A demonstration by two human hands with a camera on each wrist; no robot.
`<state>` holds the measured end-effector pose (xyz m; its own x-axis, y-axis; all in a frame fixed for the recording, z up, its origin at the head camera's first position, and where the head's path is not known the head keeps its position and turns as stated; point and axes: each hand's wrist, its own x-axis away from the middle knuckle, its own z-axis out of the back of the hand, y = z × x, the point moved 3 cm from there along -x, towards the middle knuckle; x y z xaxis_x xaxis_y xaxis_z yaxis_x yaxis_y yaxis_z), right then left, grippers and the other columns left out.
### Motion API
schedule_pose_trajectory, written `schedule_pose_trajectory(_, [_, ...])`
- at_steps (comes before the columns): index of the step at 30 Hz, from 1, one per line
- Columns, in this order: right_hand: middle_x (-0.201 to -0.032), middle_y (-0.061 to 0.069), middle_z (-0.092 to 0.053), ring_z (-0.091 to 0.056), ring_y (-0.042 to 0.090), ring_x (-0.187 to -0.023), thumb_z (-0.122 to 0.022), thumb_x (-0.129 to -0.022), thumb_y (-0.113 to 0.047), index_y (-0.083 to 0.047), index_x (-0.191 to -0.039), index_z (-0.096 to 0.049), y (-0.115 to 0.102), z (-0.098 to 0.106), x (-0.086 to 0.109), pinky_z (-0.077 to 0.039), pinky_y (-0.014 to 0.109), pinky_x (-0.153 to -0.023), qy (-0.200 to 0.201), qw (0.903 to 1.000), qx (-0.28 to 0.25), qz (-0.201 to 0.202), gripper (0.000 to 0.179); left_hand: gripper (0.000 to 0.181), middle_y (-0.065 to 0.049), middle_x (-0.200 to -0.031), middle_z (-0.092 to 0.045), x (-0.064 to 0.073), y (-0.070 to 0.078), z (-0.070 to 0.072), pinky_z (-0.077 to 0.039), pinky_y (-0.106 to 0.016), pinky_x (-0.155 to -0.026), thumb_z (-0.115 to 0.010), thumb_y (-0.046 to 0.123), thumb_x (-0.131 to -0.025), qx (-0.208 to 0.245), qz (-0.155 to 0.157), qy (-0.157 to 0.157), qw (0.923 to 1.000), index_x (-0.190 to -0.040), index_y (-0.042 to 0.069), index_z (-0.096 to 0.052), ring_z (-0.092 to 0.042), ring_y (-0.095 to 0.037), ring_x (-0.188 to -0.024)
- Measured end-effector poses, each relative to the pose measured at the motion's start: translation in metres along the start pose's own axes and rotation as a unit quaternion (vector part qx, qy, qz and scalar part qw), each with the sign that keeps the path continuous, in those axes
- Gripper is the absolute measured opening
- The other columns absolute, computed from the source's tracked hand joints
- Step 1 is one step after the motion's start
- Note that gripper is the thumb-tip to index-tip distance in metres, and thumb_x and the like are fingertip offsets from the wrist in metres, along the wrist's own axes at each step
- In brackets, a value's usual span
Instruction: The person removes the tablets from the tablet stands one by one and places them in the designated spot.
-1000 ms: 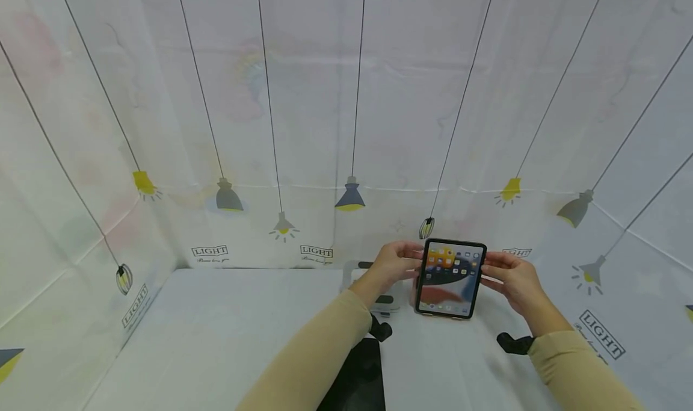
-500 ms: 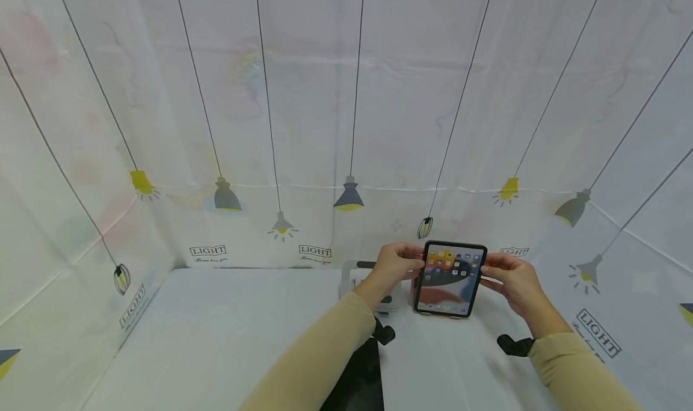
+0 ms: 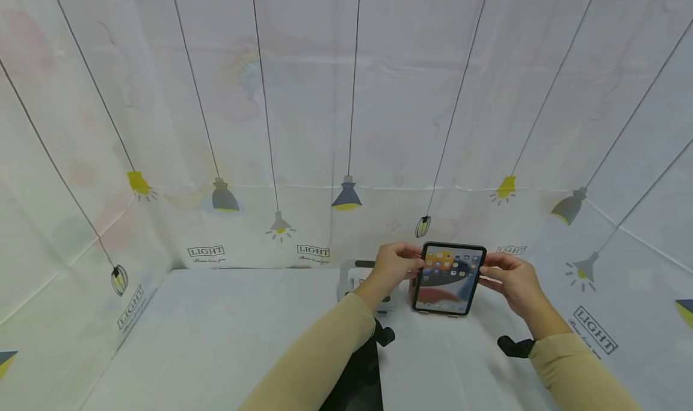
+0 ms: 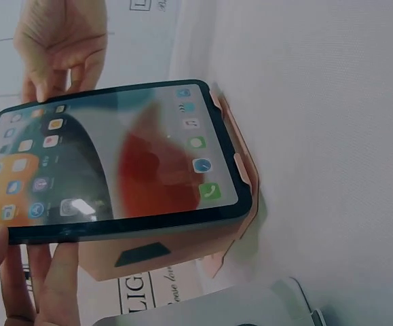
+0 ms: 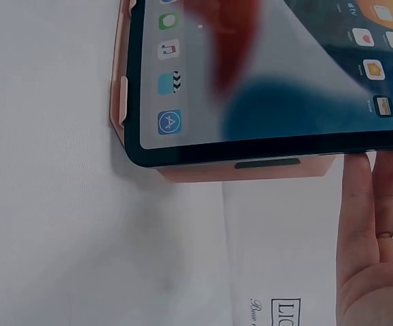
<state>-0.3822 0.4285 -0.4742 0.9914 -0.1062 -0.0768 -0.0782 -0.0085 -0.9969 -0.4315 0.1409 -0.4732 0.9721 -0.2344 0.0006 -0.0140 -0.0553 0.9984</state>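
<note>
A tablet [image 3: 448, 278] with a black border and a lit home screen leans back on a pink stand [image 4: 247, 170] on the table. The stand's two small lips hold its bottom edge. My left hand [image 3: 392, 265] grips the tablet's left side near the top, thumb at the front edge and fingers behind. On the opposite side, my right hand [image 3: 511, 278] holds the edge between thumb and fingers. In the right wrist view, several fingers [image 5: 359, 224] reach up to the tablet's rim, and the pink stand's body shows beneath it. Most of the stand is hidden behind the tablet.
Left of the tablet, a pale grey object [image 3: 346, 281] with a dark handle is partly covered by my left arm. A black flat panel [image 3: 360, 381] lies nearer me on the white table [image 3: 243, 327]. A lamp-printed curtain [image 3: 303, 128] rises behind the table.
The tablet's top edge sits slightly lower, as if tipped back a little. Both hands keep their hold on its sides. The head view has shifted slightly.
</note>
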Motion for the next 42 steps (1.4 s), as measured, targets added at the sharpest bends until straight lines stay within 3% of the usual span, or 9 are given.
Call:
schedule_pose_trajectory(14, [-0.102, -0.009, -0.072, -0.077, 0.009, -0.091, -0.078, -0.096, -0.001, -0.009, -0.117, -0.078, -0.007, -0.005, 0.001, -0.069, 0.032, -0.082, -0.007, 0.9997, 0.022, 0.005, 0.022, 0.017, 0.0, -0.092, -0.074, 0.0, 0.006, 0.005, -0.07, -0.043, -0.084, -0.083, 0.001, -0.091, 0.007, -0.012, 0.004, 0.9999, -0.099, 0.017, -0.083, -0.077, -0.014, -0.084])
schedule_pose_trajectory(24, [-0.102, -0.008, -0.069, -0.077, 0.01, -0.091, -0.077, -0.097, -0.002, -0.008, -0.119, -0.078, -0.007, -0.006, 0.01, -0.069, 0.035, -0.082, -0.013, 0.9993, 0.033, -0.011, 0.023, 0.017, -0.002, -0.094, -0.072, 0.008, 0.007, 0.007, -0.068, -0.051, -0.089, -0.083, 0.003, -0.092, 0.002, 0.016, 0.017, 0.9997, -0.097, 0.019, -0.083, -0.075, -0.015, -0.085])
schedule_pose_trajectory(31, [-0.1, -0.008, -0.069, -0.077, 0.01, -0.089, -0.076, -0.099, -0.003, -0.013, -0.118, -0.079, -0.006, -0.008, 0.016, -0.069, 0.036, -0.082, -0.011, 0.9984, 0.051, -0.024, 0.022, 0.017, -0.002, -0.094, -0.073, 0.014, 0.007, 0.008, -0.068, -0.05, -0.088, -0.083, 0.004, -0.092, -0.006, 0.033, 0.023, 0.9992, -0.098, 0.019, -0.083, -0.074, -0.016, -0.083])
schedule_pose_trajectory(38, [-0.098, -0.008, -0.07, -0.076, 0.01, -0.088, -0.076, -0.098, -0.002, -0.016, -0.116, -0.079, 0.0, -0.009, 0.019, -0.07, 0.036, -0.079, -0.015, 0.998, 0.049, -0.037, 0.023, 0.016, -0.001, -0.094, -0.073, 0.02, 0.002, 0.01, -0.07, -0.037, -0.073, -0.085, 0.005, -0.091, -0.014, 0.048, 0.026, 0.9984, -0.099, 0.018, -0.082, -0.076, -0.019, -0.084])
schedule_pose_trajectory(42, [-0.097, -0.007, -0.07, -0.076, 0.01, -0.086, -0.076, -0.097, 0.001, -0.016, -0.114, -0.079, 0.003, -0.009, 0.021, -0.07, 0.034, -0.077, -0.018, 0.9983, 0.041, -0.037, 0.023, 0.018, -0.002, -0.094, -0.072, 0.021, -0.002, 0.01, -0.07, -0.038, -0.072, -0.085, 0.002, -0.09, -0.002, 0.054, 0.02, 0.9983, -0.102, 0.015, -0.081, -0.079, -0.027, -0.091])
